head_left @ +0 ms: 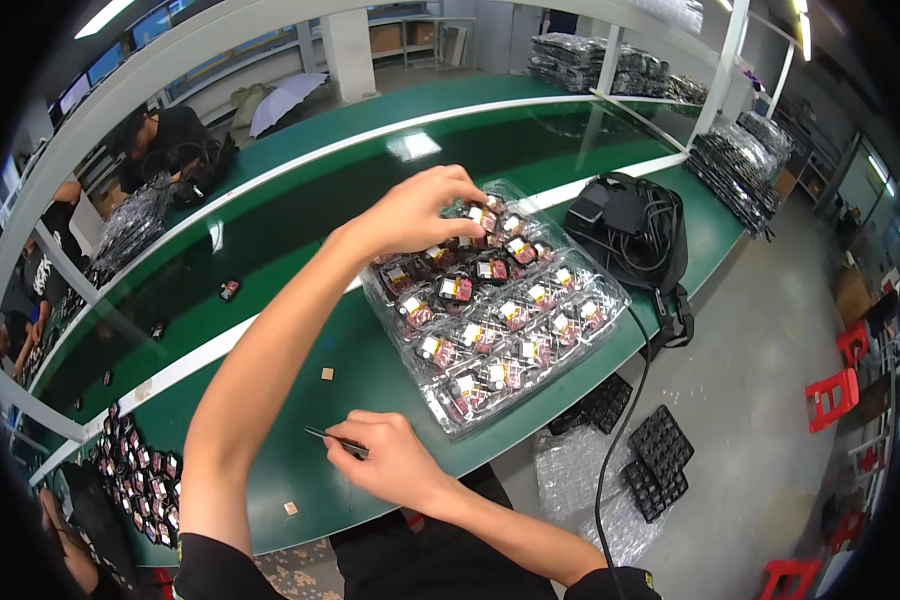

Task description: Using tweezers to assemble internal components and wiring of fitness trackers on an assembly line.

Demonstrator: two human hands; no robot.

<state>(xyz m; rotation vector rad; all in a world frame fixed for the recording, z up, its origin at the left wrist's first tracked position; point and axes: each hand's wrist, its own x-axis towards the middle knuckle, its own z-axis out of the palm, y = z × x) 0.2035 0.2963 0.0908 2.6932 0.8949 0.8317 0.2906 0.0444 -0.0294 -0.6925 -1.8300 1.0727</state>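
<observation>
My left hand (425, 208) reaches over the far side of a clear plastic blister tray (452, 428). Its thumb and fingers close around a small black part with a white, yellow and red label (483, 219). Similar labelled black parts (456, 289) sit in rows in the tray's pockets. Low over the near side of the green table (370, 385), my right hand (388, 458) is closed on a pair of dark tweezers (318, 433), whose tips point left. A small tan square (327, 374) lies on the tabletop beyond the tweezers.
A black bag with coiled cables (625, 235) lies right of the tray. At left is a pile of black parts (140, 475). Behind a white rail runs a green belt (300, 240) carrying a few parts. Black trays (660, 450) lie on the floor; a cable hangs at right.
</observation>
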